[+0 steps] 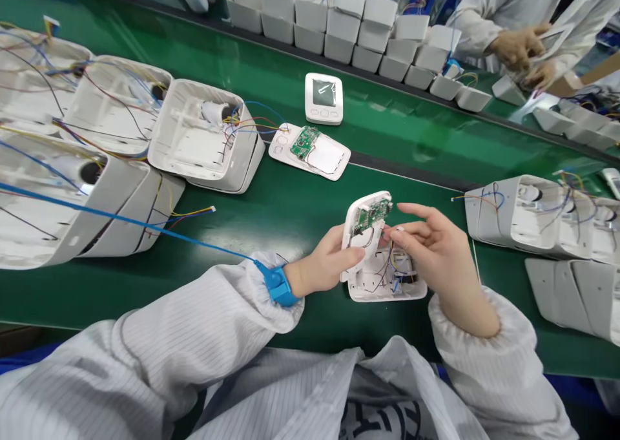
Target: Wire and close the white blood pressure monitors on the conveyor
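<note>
My left hand grips a white plastic front cover that carries a green circuit board, holding it tilted up over an open white housing base with coloured wires inside. My right hand is at the cover's right edge, fingers partly curled, fingertips pinching at wires near the board. A blue wrist strap with a blue cord sits on my left wrist.
Open white housings with wires are piled at the left and more at the right. A finished unit with a screen and another cover with a board lie on the green belt. Stacked white shells line the far side. Another person's gloved hands work at top right.
</note>
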Motion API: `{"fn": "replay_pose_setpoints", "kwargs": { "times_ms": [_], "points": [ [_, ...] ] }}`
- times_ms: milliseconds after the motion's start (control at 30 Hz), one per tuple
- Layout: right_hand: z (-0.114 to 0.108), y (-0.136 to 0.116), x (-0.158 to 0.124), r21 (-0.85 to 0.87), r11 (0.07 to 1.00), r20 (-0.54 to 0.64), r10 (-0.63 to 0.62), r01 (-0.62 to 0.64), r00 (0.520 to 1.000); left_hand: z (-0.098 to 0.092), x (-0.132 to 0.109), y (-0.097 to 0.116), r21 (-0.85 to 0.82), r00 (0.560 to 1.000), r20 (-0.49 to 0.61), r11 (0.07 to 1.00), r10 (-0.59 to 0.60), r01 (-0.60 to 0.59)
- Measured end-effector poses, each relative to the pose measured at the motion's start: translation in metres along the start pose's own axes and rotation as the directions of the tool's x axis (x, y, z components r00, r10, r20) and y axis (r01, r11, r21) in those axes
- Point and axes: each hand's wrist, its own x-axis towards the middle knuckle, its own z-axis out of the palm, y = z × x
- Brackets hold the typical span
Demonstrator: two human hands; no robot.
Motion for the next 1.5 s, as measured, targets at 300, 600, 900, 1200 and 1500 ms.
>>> {"fn": "replay_pose_setpoints", "kwargs": {
  "times_ms": [300, 600, 900, 1200, 1500],
  "points": [
    [-0.001, -0.008, -0.002, 0.251, 0.944, 0.263, 0.147, -0.214, 0.954, 0.002, 0.001, 0.003, 0.047, 1.0, -0.005, 0.999, 0.005, -0.005],
    [-0.01, -0.001, 0.004, 0.129, 0.983, 0.138, 0.112, -0.13, 0.984, -0.001, 0.0, 0.003, 0.025, 0.998, 0.061, 1.0, 0.009, -0.01],
    [-0.004, 0.008, 0.003, -0.15, 0.989, 0.126, 0.012, 0.007, 0.992, 0.0, -0.002, 0.001, 0.003, 1.0, 0.0, 1.0, -0.001, 0.001],
    [-0.017, 0.006, 0.011, -0.108, 0.993, 0.056, -0.041, 0.047, 0.998, 0.001, -0.002, 0.002, -0.093, 0.993, 0.061, 0.99, -0.103, 0.109],
    [-0.017, -0.005, 0.002, 0.208, 0.955, 0.371, 0.122, -0.21, 0.921, 0.002, -0.001, 0.007, -0.093, 0.988, 0.106, 0.988, -0.115, 0.125]
  ]
}}
